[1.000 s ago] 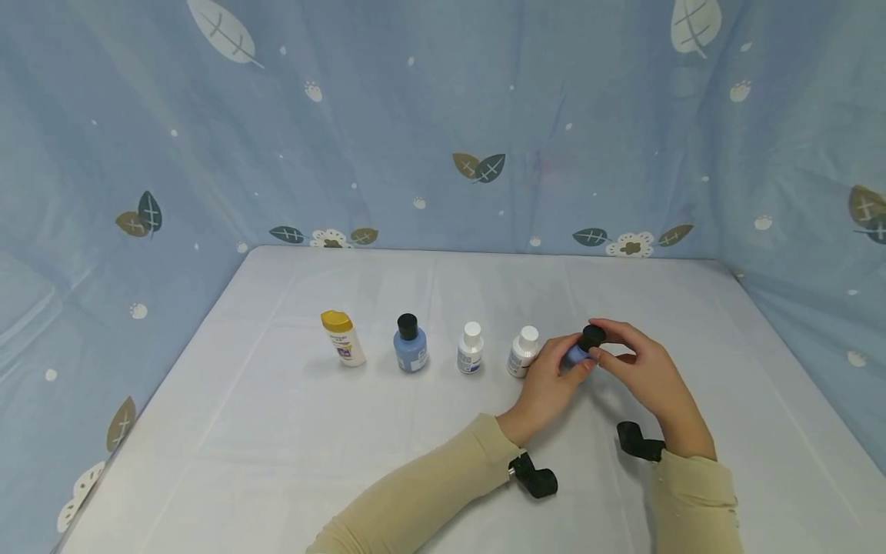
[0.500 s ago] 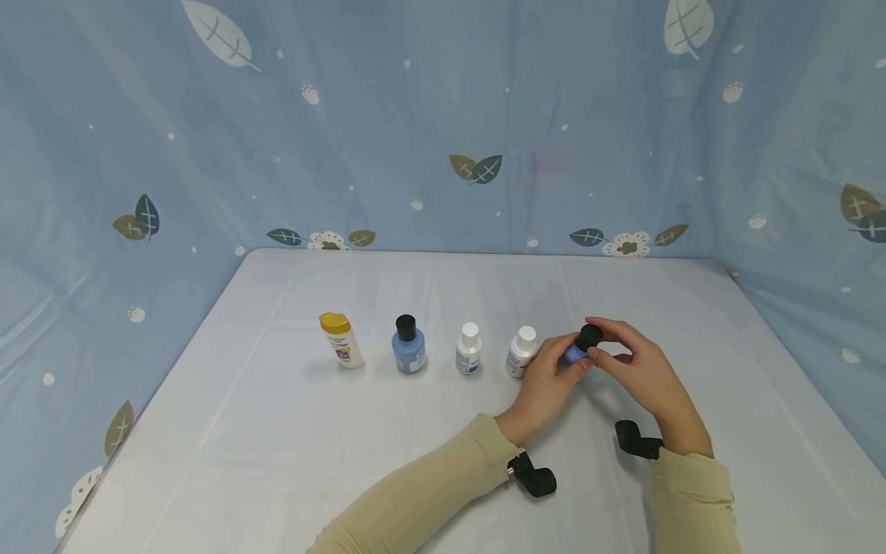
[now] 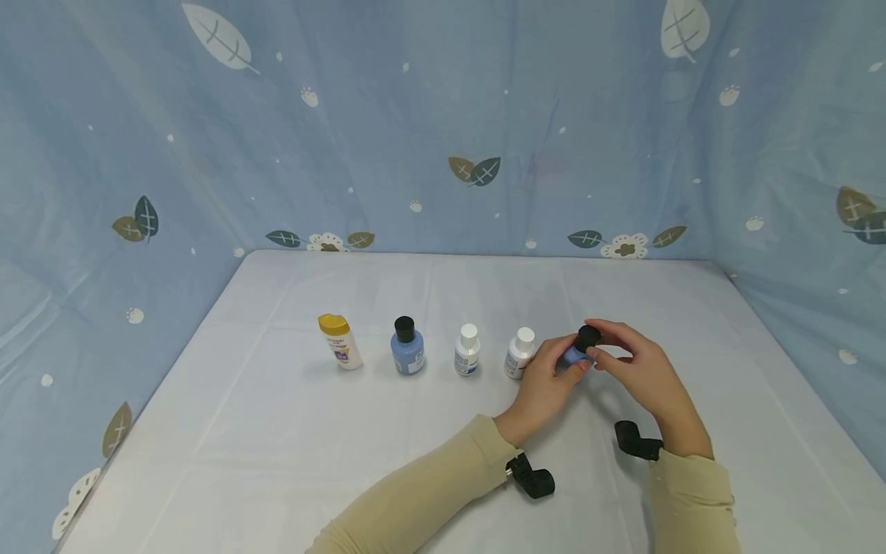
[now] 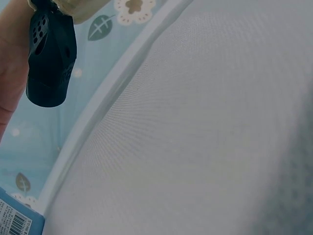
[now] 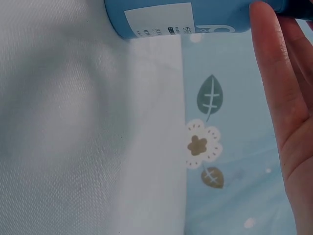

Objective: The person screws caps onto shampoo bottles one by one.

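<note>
A blue bottle (image 3: 573, 355) with a black cap (image 3: 588, 337) stands tilted at the right end of a row of bottles. My left hand (image 3: 542, 391) holds its body from the left, thumb in front. Around the cap, the thumb and fingers of my right hand (image 3: 644, 375) pinch from the right. The right wrist view shows the labelled blue bottle (image 5: 159, 19) at the top, with a finger of the right hand (image 5: 291, 98) at its neck. Only a barcoded corner of a blue bottle (image 4: 20, 218) shows in the left wrist view.
Just left of my left hand stands a white bottle (image 3: 519, 355), then another white bottle (image 3: 467, 352). Further left are a second blue bottle (image 3: 408, 350) with a black cap and a cream bottle (image 3: 343, 346) with a yellow cap. A blue patterned curtain (image 3: 388, 115) surrounds the white table (image 3: 277, 446).
The head view shifts very slightly. Both hands keep their places on the blue bottle and its cap; any turning of the cap is too small to tell.
</note>
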### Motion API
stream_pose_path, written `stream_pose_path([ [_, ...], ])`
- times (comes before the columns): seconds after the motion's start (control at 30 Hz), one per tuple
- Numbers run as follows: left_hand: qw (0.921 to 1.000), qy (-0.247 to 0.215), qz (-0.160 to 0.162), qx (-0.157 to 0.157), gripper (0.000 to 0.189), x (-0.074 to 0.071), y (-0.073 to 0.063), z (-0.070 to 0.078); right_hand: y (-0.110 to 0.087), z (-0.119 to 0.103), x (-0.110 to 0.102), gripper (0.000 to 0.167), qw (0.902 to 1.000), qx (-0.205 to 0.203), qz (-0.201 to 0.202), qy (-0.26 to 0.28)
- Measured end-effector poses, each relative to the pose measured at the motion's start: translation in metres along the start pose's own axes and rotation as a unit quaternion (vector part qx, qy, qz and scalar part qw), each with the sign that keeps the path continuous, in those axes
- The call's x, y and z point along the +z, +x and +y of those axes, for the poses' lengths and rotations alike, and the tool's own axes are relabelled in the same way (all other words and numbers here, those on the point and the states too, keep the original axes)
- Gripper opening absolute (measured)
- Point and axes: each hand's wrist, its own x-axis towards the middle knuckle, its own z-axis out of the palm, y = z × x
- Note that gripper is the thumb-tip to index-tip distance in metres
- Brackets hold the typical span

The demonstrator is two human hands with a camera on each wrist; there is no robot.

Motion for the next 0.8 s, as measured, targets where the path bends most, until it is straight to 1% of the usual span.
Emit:
stream_pose_path([
  [0.1, 1.0000, -0.003, 0.001, 0.001, 0.039, 0.0000, -0.0005, -0.0013, -0.0003, 0.0000, 0.0007, 0.046, 1.0000, 0.000, -0.001, -0.002],
  [0.23, 1.0000, -0.002, 0.000, 0.002, 0.039, 0.0003, -0.0012, -0.0036, -0.0013, -0.0004, 0.0008, 0.044, 0.9997, -0.025, -0.004, 0.004],
  [0.3, 1.0000, -0.001, 0.000, 0.004, 0.040, 0.0005, -0.0014, -0.0041, -0.0019, -0.0003, 0.0005, 0.047, 0.9991, -0.041, -0.007, 0.010],
  [0.37, 1.0000, 0.001, 0.001, 0.006, 0.040, 0.0006, -0.0016, -0.0038, -0.0021, -0.0005, 0.0007, 0.049, 0.9989, -0.045, -0.009, 0.014],
  [0.47, 0.9999, 0.000, 0.003, 0.010, 0.039, 0.0012, -0.0013, -0.0034, -0.0020, -0.0003, 0.0007, 0.047, 0.9995, -0.031, -0.009, 0.006],
  [0.6, 1.0000, -0.001, 0.003, 0.009, 0.039, 0.0013, -0.0008, -0.0028, -0.0009, 0.0010, 0.0001, 0.043, 0.9998, -0.015, -0.006, -0.008],
  [0.8, 1.0000, 0.001, 0.001, 0.006, 0.039, 0.0003, -0.0004, -0.0019, 0.0009, 0.0032, 0.0010, 0.047, 0.9999, -0.010, -0.003, -0.013],
])
